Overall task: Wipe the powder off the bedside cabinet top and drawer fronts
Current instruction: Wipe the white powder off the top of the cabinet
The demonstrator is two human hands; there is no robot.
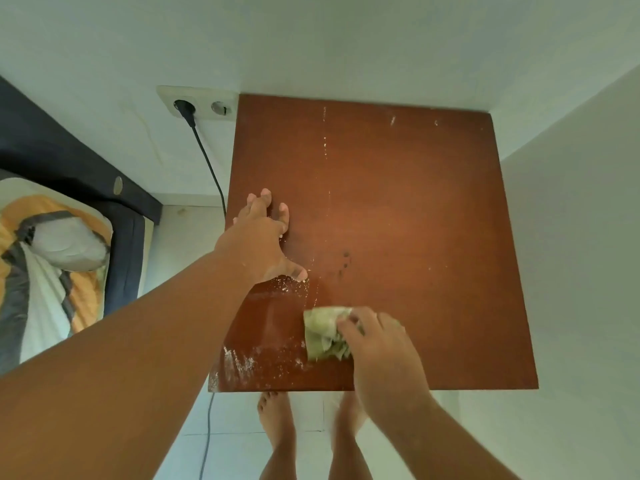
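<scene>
The right hand [377, 344] fingers grasp a crumpled cloth [325, 336] on the powder [242, 363]-streaked tabletop [415, 237], left hand [259, 244] splayed flat beside it.

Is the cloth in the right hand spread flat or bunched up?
Bunched up. The pale green cloth shows folds and creases under the right hand's fingers, near the front of the brown wooden cabinet top.

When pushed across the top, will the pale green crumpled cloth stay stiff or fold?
The pale green crumpled cloth is probably floppy: it bunches under the right hand. It likely weighs little and drags rather than slides, since powder streaks remain beside it.
</scene>
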